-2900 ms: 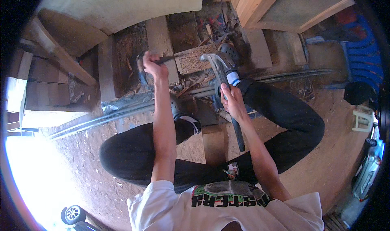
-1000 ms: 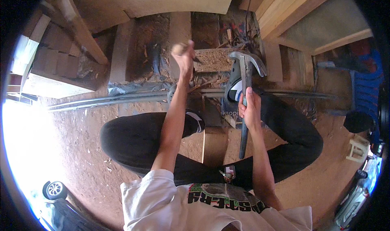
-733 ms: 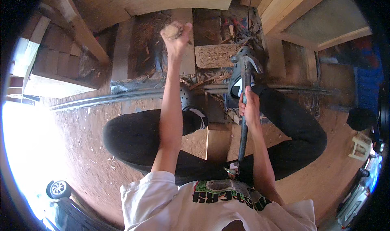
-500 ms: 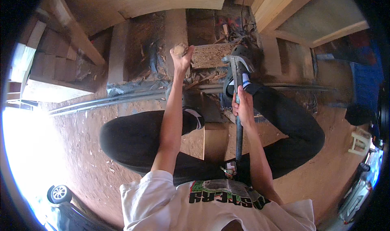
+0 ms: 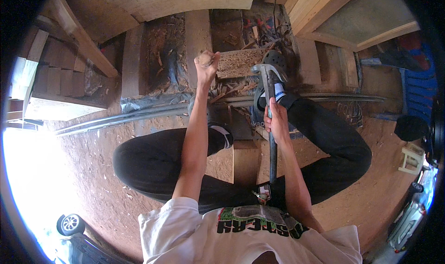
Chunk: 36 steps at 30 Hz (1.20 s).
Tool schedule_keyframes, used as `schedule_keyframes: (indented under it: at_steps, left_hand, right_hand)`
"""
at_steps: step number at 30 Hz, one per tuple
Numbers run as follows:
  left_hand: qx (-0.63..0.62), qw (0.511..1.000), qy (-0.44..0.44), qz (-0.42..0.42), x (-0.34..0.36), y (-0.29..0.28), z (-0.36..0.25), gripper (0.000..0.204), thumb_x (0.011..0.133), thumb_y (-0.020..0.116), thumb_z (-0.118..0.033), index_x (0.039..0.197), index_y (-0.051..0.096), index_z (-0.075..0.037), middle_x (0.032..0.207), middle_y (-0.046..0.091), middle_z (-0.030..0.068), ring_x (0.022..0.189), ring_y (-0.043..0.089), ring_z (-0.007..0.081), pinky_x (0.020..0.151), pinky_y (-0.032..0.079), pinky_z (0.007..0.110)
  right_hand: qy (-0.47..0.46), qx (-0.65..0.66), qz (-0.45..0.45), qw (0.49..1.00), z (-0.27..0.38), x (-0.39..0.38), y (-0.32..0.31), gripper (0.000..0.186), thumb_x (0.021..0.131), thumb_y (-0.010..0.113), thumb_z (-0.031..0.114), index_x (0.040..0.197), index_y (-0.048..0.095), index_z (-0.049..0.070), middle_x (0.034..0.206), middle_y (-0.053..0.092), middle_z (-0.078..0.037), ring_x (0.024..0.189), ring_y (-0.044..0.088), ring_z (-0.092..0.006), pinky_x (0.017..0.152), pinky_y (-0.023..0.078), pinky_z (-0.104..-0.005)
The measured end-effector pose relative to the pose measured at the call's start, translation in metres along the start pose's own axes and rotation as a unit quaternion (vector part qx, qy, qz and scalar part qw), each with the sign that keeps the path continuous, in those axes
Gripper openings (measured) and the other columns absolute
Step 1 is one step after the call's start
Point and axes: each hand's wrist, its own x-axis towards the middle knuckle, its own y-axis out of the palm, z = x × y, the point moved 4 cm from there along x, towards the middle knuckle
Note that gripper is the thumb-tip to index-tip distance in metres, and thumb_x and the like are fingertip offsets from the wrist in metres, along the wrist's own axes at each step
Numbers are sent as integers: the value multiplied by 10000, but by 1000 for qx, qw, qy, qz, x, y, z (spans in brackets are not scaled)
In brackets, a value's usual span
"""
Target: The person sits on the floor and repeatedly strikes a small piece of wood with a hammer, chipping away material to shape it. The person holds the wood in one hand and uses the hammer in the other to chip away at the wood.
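Far to the left of my left grip, on the person's side of it, I view a car wheel (image 5: 71, 223). A slanted wooden beam (image 5: 83, 36) stands left of the same grip, and grey pipes (image 5: 120, 119) run across the ground on its near side. My left grip (image 5: 206, 71) is curled around a wooden handle (image 5: 204, 60); only the round, tan end shows above the fist. Just right of this grip lies a pitted wood block (image 5: 238, 63); I cannot tell whether the two touch. Next comes the hammer (image 5: 269, 85), its claw head beyond my right grip and its dark shaft extending back toward the person's lap. My right grip (image 5: 277, 122) is wrapped around the middle of that shaft. A grey clog (image 5: 274, 60) sits beyond this grip, near the hammer head. A blue chair (image 5: 419, 87) stands well apart, to its right.
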Motion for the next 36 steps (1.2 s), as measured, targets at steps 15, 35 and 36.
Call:
schedule_keyframes:
  at_steps: [15, 35, 36]
  left_hand:
    - [-37, 997, 43, 47, -5, 17, -12, 148, 802, 680, -95, 731, 604, 10, 632, 618, 38, 588, 563, 122, 572, 453, 302]
    - [-135, 947, -76, -281, 40, -45, -29, 209, 854, 680, -78, 785, 484, -59, 623, 473, 4, 539, 429, 101, 479, 376, 287]
    - [-146, 942, -96, -288, 41, -43, -33, 210, 851, 684, -81, 799, 482, -54, 621, 474, 4, 538, 430, 101, 480, 376, 287]
  right_hand:
    - [-385, -339, -7, 858, 105, -7, 72, 472, 905, 585, 359, 1032, 573, -96, 760, 634, -254, 739, 629, -427, 681, 473, -475]
    - [-34, 11, 12, 999, 15, 12, -4, 520, 940, 461, 587, 794, 475, 89, 538, 346, 60, 413, 332, -26, 363, 262, -198]
    - [-35, 2, 11, 999, 13, 12, -6, 517, 939, 462, 587, 797, 474, 90, 538, 344, 62, 413, 330, -26, 364, 261, -197]
